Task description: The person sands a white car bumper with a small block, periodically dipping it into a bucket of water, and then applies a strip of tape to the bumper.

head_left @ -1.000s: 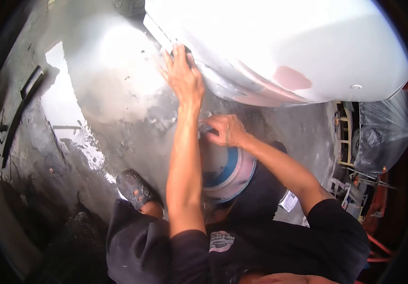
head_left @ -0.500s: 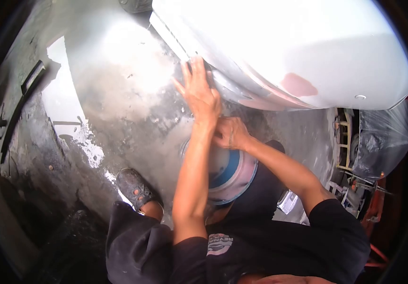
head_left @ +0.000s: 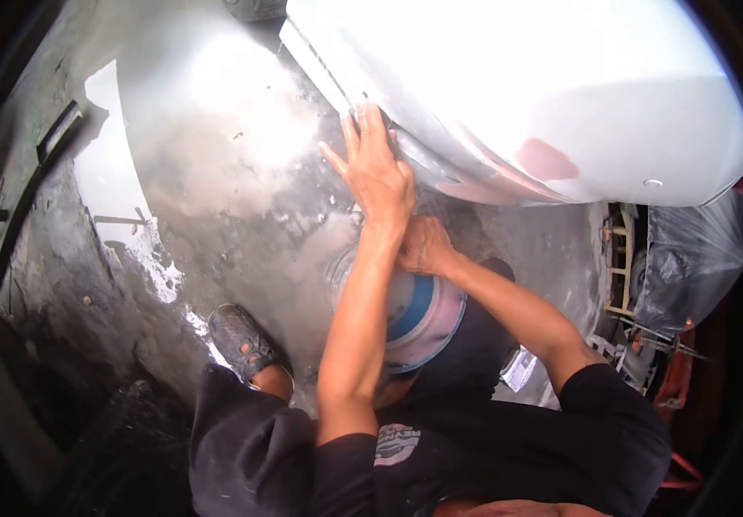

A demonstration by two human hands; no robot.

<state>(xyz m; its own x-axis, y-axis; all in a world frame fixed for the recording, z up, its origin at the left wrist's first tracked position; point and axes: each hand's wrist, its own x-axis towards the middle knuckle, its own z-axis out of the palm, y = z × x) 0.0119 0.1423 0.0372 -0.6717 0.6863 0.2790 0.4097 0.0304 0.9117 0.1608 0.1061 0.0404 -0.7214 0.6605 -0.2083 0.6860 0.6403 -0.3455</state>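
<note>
My left hand (head_left: pixel 378 177) reaches up to the lower edge of a white car body (head_left: pixel 492 95). Its fingers are stretched out and spread, the tips at the panel edge. Bare pinkish-grey patches (head_left: pixel 547 159) show in the paint. Just below the left wrist is my right hand (head_left: pixel 425 245), its fingers curled in; whatever they hold, if anything, is hidden. Under both forearms stands a round bucket-like container (head_left: pixel 427 323) with blue and whitish bands, partly covered by the left arm.
White paint (head_left: pixel 117 172) marks the wet-looking grey floor at left, near a bent black strip (head_left: pixel 40 185). My shoe (head_left: pixel 242 340) is on the floor. At right are a plastic-covered object (head_left: pixel 690 267), a pale frame (head_left: pixel 619 258) and a printed label (head_left: pixel 519 369).
My left hand has shifted slightly right along the panel edge, and its fingers look sharper. The right hand stays curled close by, a little lower. The whole view has moved slightly.
</note>
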